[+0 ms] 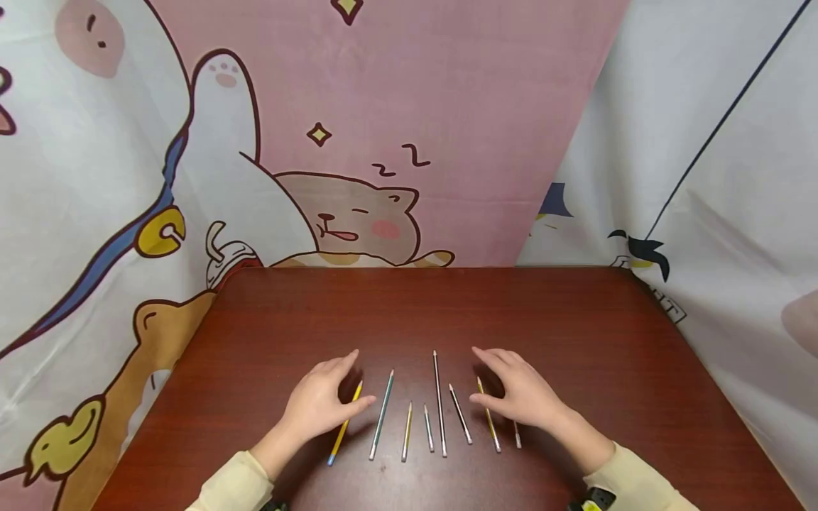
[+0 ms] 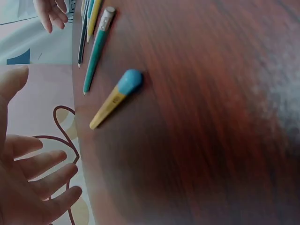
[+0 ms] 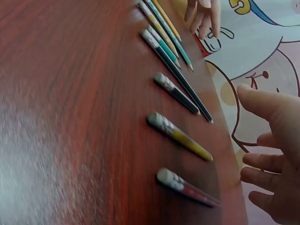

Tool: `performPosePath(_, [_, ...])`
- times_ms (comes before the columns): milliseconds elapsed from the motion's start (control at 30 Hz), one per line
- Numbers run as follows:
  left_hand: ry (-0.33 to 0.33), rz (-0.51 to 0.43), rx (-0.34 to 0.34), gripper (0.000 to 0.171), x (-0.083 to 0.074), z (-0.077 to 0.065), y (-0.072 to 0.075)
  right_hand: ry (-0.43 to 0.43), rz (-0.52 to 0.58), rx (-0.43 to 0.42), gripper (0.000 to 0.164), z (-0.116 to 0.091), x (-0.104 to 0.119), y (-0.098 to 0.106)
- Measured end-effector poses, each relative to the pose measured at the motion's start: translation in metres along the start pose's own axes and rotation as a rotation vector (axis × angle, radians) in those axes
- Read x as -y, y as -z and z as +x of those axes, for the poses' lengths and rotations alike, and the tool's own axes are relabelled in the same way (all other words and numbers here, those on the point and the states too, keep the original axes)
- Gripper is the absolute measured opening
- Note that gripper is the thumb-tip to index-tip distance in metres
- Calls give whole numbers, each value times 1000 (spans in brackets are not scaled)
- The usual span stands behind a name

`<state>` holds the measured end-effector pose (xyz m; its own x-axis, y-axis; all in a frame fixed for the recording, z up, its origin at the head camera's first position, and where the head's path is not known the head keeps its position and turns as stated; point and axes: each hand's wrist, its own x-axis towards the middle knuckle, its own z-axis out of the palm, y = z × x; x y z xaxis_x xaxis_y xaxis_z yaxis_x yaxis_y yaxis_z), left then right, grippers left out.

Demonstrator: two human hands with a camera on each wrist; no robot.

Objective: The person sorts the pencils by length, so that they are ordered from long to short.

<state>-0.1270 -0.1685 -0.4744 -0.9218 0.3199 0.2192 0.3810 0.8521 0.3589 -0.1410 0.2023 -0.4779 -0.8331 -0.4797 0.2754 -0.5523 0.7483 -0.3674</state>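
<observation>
Several pencils lie in a spread row on the dark red-brown table (image 1: 409, 312). My left hand (image 1: 319, 401) hovers over the yellow pencil with a blue end (image 1: 339, 441), fingers and thumb spread, holding nothing. To its right lies a long teal pencil (image 1: 381, 415). My right hand (image 1: 527, 390) is held over the right end of the row, thumb apart from the fingers, also holding nothing. Below it are a yellow pencil (image 1: 491, 424) and a dark red pencil (image 3: 192, 192), partly hidden by the hand in the head view.
Between the hands lie a short yellow pencil (image 1: 407, 431), a short teal pencil (image 1: 429, 428), a long black pencil (image 1: 439, 404) and a short black pencil (image 1: 460, 414). A cartoon-printed cloth (image 1: 473, 142) hangs behind the table's far edge and along its sides.
</observation>
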Motion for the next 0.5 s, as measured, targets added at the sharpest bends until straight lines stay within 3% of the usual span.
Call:
performPosePath(200, [27, -81, -1, 81, -4, 0, 2, 18, 50, -23, 72, 5, 8, -9])
performPosePath(500, [-28, -169, -65, 72, -7, -1, -3, 24, 104, -60, 64, 14, 20, -22])
